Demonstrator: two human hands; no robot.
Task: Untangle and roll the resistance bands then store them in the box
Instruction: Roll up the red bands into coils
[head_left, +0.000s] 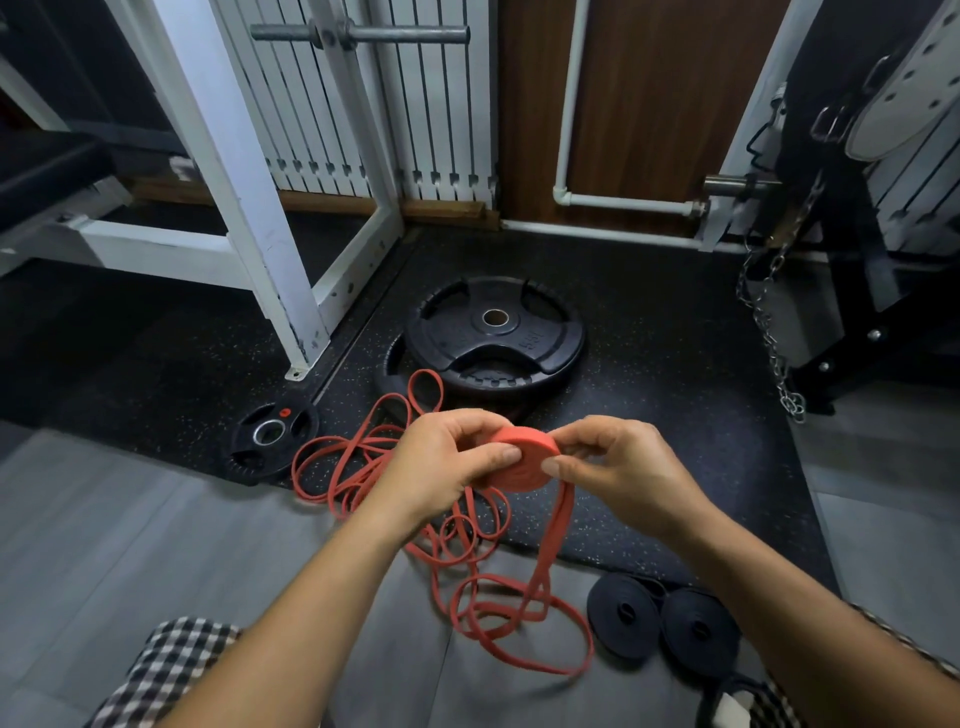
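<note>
floor: weight plates, loose red bands, black rolls

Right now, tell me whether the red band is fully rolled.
Partly rolled: left hand and right hand pinch its coil; a tail hangs loose.

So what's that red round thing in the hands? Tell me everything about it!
It is an orange-red rubber resistance band, partly wound into a flat, tight coil. The left hand and right hand pinch the coil from either side. Its unrolled tail hangs down to loose loops lying on the grey floor.
</note>
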